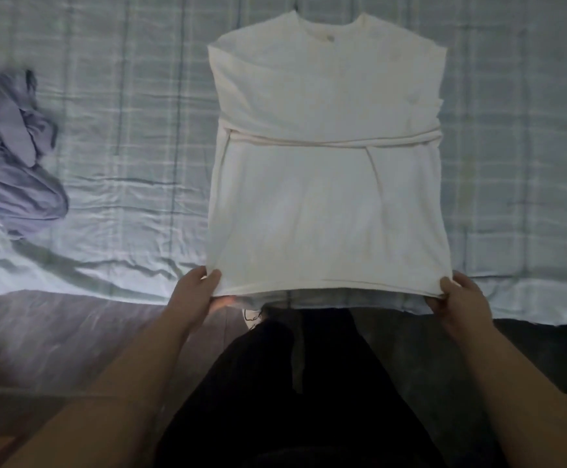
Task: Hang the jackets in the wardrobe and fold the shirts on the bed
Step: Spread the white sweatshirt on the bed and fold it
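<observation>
A white shirt (326,153) lies flat on the bed (133,106), filling the centre and upper right of the frame, sleeves folded across its middle. At the bottom hem, the left hand (196,292) pinches the lower left corner and the right hand (457,298) pinches the lower right corner. A crumpled lilac garment (12,157) lies at the left edge, well apart.

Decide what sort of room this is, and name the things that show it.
Most likely a bedroom: a pale green checked bedsheet spread wide, a white round-necked shirt half folded on it, and a crumpled lilac garment lying to its left.
</observation>
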Tool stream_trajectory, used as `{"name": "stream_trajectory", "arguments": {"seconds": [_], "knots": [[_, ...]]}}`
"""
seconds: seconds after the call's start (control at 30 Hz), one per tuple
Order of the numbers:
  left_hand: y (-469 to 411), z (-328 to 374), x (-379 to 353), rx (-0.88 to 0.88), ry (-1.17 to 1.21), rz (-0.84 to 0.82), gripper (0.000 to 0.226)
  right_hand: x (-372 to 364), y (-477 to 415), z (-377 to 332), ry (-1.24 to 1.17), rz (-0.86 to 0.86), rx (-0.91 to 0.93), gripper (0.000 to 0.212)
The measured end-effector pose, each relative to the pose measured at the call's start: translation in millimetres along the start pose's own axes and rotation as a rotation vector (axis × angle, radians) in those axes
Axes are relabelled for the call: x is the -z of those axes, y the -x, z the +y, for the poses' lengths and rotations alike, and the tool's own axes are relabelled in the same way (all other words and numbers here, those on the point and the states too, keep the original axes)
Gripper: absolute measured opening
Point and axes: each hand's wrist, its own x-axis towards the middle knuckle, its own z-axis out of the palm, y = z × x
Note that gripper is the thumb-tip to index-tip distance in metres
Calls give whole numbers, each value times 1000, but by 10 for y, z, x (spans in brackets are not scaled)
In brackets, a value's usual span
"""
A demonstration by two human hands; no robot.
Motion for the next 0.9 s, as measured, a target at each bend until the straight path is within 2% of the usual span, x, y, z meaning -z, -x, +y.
{"name": "stream_trajectory", "arguments": {"seconds": [0.1,0.23,0.33,0.4,0.53,0.67,0.7,0.73,0.77,0.8,0.83,0.9], "knots": [[3,384,30,-41,-40,19,21,-33,44,-257,-10,-35,98,41],[-48,1022,0,-165,59,38,29,-237,134,-779,-113,-49,231,30],[-166,1485,-99,-235,267,31,16,-450,76,-1196,-195,-46,278,27],[-345,1794,-206,-244,415,40,17,-629,-42,-1502,-249,-87,311,25],[-735,2294,-438,-237,631,-7,15,-1038,-275,-2019,-334,-205,266,27],[-1085,2851,-703,-225,754,-3,13,-1497,-597,-2497,-480,-238,242,23],[-1170,2971,-746,-216,782,2,13,-1572,-696,-2603,-572,-275,193,21],[-1261,3086,-779,-211,798,6,13,-1667,-752,-2722,-669,-381,108,21],[-1356,3199,-802,-207,804,10,13,-1766,-769,-2828,-621,-401,53,27],[-1455,3308,-821,-203,802,16,12,-1872,-822,-2931,-526,-383,82,30],[-1556,3412,-846,-201,802,22,10,-1957,-905,-3045,-653,-422,9,26],[-1745,3615,-896,-210,807,39,9,-2198,-1091,-3272,-581,-361,143,15]]}}
